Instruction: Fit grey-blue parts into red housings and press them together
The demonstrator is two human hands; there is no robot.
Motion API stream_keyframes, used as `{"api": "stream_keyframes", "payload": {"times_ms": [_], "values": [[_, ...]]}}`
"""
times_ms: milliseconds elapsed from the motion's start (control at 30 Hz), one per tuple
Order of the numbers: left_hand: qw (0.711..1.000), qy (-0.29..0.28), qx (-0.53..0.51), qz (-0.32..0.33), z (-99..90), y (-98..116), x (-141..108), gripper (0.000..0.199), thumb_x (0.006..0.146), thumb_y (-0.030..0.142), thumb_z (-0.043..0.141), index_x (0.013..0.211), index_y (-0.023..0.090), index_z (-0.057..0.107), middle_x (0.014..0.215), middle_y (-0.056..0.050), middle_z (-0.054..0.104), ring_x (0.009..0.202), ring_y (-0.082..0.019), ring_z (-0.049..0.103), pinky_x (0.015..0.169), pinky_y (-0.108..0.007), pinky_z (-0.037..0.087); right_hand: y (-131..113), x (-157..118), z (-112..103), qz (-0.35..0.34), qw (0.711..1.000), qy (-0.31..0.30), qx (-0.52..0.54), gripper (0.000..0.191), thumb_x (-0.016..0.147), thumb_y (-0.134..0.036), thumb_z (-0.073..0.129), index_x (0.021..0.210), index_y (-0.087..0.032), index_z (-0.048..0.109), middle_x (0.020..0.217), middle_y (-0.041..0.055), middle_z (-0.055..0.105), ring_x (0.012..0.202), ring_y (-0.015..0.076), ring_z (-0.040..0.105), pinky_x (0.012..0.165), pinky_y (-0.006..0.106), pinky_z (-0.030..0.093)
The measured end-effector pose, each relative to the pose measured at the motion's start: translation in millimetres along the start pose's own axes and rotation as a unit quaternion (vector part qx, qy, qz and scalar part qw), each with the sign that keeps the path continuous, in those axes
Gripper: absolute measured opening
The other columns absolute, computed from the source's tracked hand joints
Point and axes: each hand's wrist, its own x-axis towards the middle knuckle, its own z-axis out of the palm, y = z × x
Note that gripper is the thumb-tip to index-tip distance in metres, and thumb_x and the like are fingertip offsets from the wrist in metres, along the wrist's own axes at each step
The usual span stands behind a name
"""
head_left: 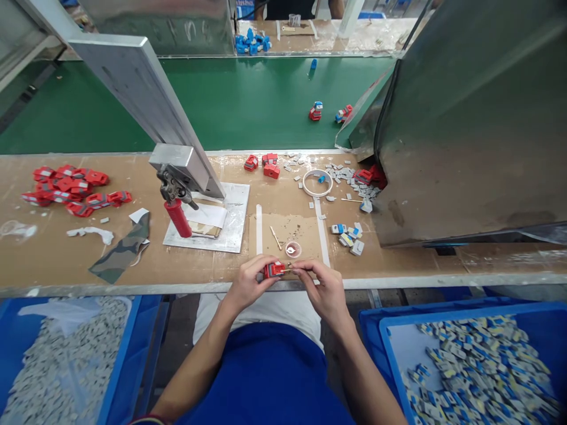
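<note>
Between the thumb and fingers of my left hand (252, 280) is a small red plastic toy part (274, 270) with grey on it, held over the bench's front edge. My right hand (323, 288) pinches a thin light-coloured stick (289, 270), whose tip meets the red part. Just beyond my hands stands a small round cup (293, 249) with dark reddish contents. A second stick (275, 237) lies on the cardboard sheet (301, 224), which is taped down at both sides.
Left of centre rises a red-handled toggle clamp (178, 218). Red parts (66, 188) are heaped at far left; blue-and-white pieces (349, 235) and a tape roll (318, 183) lie right. Blue bins (385, 336) flank me. A green conveyor (248, 106) runs behind; a metal housing (469, 130) blocks the right.
</note>
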Motion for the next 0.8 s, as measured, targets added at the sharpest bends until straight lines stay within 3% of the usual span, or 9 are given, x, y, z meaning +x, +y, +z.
{"api": "stream_keyframes", "payload": {"times_ms": [200, 400, 500, 600, 700, 800], "values": [[1.000, -0.003, -0.002, -0.010, -0.8, 1.0, -0.7, 0.031, 0.092, 0.029, 0.071, 0.120, 0.016, 0.068, 0.112, -0.014, 0.076, 0.103, -0.025, 0.073, 0.088, -0.036, 0.060, -1.5, 0.6, 0.4, 0.002, 1.000, 0.007, 0.017, 0.010, 0.098, -0.021, 0.063, 0.097, -0.025, 0.072, 0.090, 0.0037, 0.079, 0.083, 0.0189, 0.076, 0.075, 0.029, 0.061], [1.000, -0.008, -0.002, -0.022, -2.8, 3.2, -0.3, 0.031, 0.091, 0.025, 0.072, 0.120, 0.016, 0.068, 0.110, -0.013, 0.076, 0.100, -0.024, 0.073, 0.087, -0.034, 0.059, 16.4, 11.1, -15.5, 0.013, 0.989, 0.149, -0.021, 0.008, 0.096, -0.022, 0.065, 0.092, -0.023, 0.072, 0.092, 0.0057, 0.075, 0.091, 0.0213, 0.073, 0.081, 0.035, 0.059], [0.999, -0.007, -0.007, -0.030, -3.0, 4.7, -0.1, 0.030, 0.091, 0.025, 0.072, 0.120, 0.016, 0.068, 0.109, -0.013, 0.076, 0.099, -0.023, 0.073, 0.088, -0.034, 0.059, 23.3, 15.2, -5.5, 0.003, 0.992, 0.115, -0.047, 0.012, 0.098, -0.023, 0.061, 0.092, -0.023, 0.072, 0.098, 0.0077, 0.072, 0.094, 0.0215, 0.070, 0.081, 0.036, 0.059], [0.999, -0.004, -0.012, -0.053, -3.6, 4.5, -1.5, 0.030, 0.092, 0.026, 0.071, 0.120, 0.016, 0.069, 0.112, -0.014, 0.076, 0.102, -0.024, 0.073, 0.091, -0.037, 0.058, 28.3, 14.5, -1.0, 0.008, 0.997, 0.053, -0.051, 0.020, 0.099, -0.028, 0.060, 0.117, -0.023, 0.068, 0.114, 0.0109, 0.069, 0.102, 0.0227, 0.068, 0.083, 0.037, 0.059], [0.996, 0.007, -0.042, -0.077, -5.9, 1.7, -4.2, 0.032, 0.092, 0.031, 0.071, 0.120, 0.016, 0.071, 0.114, -0.015, 0.076, 0.104, -0.026, 0.073, 0.094, -0.038, 0.058, 39.1, 17.9, -22.3, -0.003, 0.993, 0.050, -0.106, 0.045, 0.098, -0.033, 0.060, 0.141, -0.024, 0.053, 0.132, 0.0143, 0.063, 0.119, 0.0273, 0.062, 0.096, 0.044, 0.054], [0.989, 0.022, -0.103, -0.101, -9.2, -2.3, -6.6, 0.039, 0.092, 0.037, 0.070, 0.124, 0.015, 0.072, 0.119, -0.016, 0.074, 0.107, -0.026, 0.072, 0.096, -0.038, 0.058, 58.5, 32.9, -59.1, 0.008, 0.963, 0.061, -0.261, 0.039, 0.098, -0.028, 0.057, 0.136, -0.022, 0.058, 0.130, 0.0156, 0.064, 0.123, 0.0325, 0.056, 0.105, 0.052, 0.046]]}}
